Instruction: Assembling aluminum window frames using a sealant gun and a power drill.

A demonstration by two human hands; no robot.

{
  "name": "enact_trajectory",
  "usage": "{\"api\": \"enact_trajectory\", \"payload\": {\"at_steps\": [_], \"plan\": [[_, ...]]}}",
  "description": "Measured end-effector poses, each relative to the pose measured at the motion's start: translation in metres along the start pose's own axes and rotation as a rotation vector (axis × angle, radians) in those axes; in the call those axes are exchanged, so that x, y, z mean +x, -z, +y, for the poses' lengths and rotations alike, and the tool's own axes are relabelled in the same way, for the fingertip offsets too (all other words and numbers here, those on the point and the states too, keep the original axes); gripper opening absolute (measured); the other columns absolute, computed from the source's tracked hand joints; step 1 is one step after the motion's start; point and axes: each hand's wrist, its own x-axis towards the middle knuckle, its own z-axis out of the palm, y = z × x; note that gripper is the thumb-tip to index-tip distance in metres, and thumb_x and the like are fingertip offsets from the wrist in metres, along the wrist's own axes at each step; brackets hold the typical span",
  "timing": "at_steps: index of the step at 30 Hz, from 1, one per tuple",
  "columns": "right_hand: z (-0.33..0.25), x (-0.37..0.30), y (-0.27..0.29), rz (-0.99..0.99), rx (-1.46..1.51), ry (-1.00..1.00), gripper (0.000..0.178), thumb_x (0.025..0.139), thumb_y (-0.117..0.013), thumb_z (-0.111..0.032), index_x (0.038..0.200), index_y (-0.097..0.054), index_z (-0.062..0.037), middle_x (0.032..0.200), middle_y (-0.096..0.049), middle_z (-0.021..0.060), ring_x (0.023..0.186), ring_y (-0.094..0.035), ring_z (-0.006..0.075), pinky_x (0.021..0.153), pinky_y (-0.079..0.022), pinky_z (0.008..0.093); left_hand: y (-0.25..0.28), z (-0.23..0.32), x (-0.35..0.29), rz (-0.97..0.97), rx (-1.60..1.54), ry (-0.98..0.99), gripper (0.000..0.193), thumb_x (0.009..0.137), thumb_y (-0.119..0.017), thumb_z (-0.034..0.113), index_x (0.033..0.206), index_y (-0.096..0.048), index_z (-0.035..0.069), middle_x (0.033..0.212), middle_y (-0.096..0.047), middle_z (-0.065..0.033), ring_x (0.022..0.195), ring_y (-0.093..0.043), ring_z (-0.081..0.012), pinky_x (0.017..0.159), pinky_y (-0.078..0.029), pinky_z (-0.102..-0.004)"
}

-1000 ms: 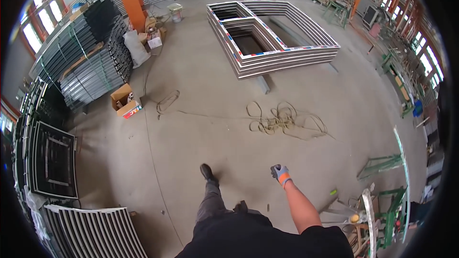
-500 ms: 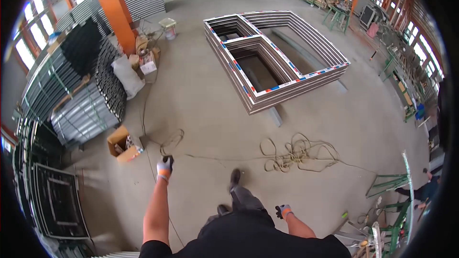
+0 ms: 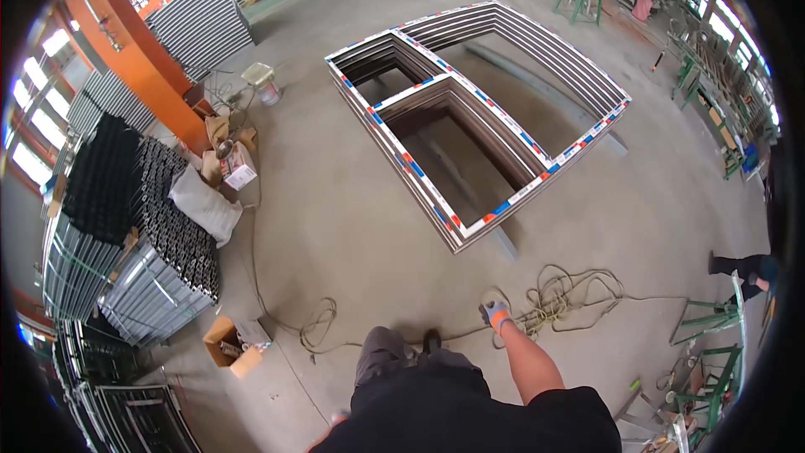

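Note:
My right hand (image 3: 495,314), in a grey and orange work glove, swings forward above the floor with its fingers curled in. Nothing shows in it. Below and beside it lies a tangled tan hose or cable (image 3: 553,300), which I cannot see it touching. Only a sliver of my left hand (image 3: 340,416) shows beside my dark shirt, its fingers hidden. Ahead stands a stack of brown window frames (image 3: 436,193), the top one edged with white, red and blue film. It rests on grey beams (image 3: 503,245).
An open cardboard box (image 3: 220,342) sits at the left, near bundled metal profiles (image 3: 159,285) and a white sack (image 3: 205,208). A bucket (image 3: 262,84) stands by an orange column (image 3: 138,50). Green trestles (image 3: 708,319) and another person (image 3: 742,268) are at the right.
My right hand has swung forward, while the left has dropped back beside my body. The window frame stack and the cardboard box appear nearer as I walk forward.

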Motion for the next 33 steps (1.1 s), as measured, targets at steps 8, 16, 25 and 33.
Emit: {"api": "enact_trajectory", "payload": {"at_steps": [8,16,25,33], "plan": [[-0.126,0.178,-0.04,0.029,0.081,0.033,0.017,0.082,-0.068,-0.023,0.074,-0.061,-0.009,0.06,-0.058,0.0034,0.049,-0.054,0.0128,0.042,-0.04,0.0284,0.073,-0.124,0.152,-0.303,-0.237,0.253,0.028,0.089,-0.051,0.034,0.099,-0.061,0.01,0.105,-0.059,-0.0154,0.098,-0.058,-0.0284,0.074,-0.049,-0.0471],[-0.238,0.202,-0.027,0.094,0.391,-0.312,0.017,0.081,-0.071,-0.02,0.075,-0.06,-0.0076,0.063,-0.058,0.0036,0.05,-0.055,0.0138,0.041,-0.043,0.0283,0.305,-0.296,0.594,0.092,-0.626,0.575,0.018,0.089,-0.057,0.022,0.08,-0.064,0.008,0.067,-0.063,-0.0045,0.057,-0.055,-0.0136,0.049,-0.044,-0.0293],[-0.281,0.257,-0.045,0.251,0.68,-0.54,0.017,0.087,-0.064,-0.02,0.079,-0.065,-0.0046,0.061,-0.058,0.0039,0.05,-0.055,0.0132,0.043,-0.043,0.0285,0.587,-0.218,0.911,0.151,-0.407,0.141,0.034,0.085,-0.057,0.04,0.091,-0.068,0.009,0.077,-0.069,-0.0119,0.065,-0.066,-0.0281,0.058,-0.053,-0.039],[-0.315,0.217,-0.07,0.542,0.956,-0.626,0.019,0.088,-0.061,-0.024,0.088,-0.064,-0.0049,0.066,-0.063,0.0089,0.047,-0.056,0.017,0.041,-0.039,0.0273,0.51,-0.152,1.055,-0.468,0.366,-0.559,0.047,0.084,-0.053,0.039,0.116,-0.057,0.005,0.122,-0.059,-0.0171,0.114,-0.056,-0.0309,0.097,-0.043,-0.0422]]}}
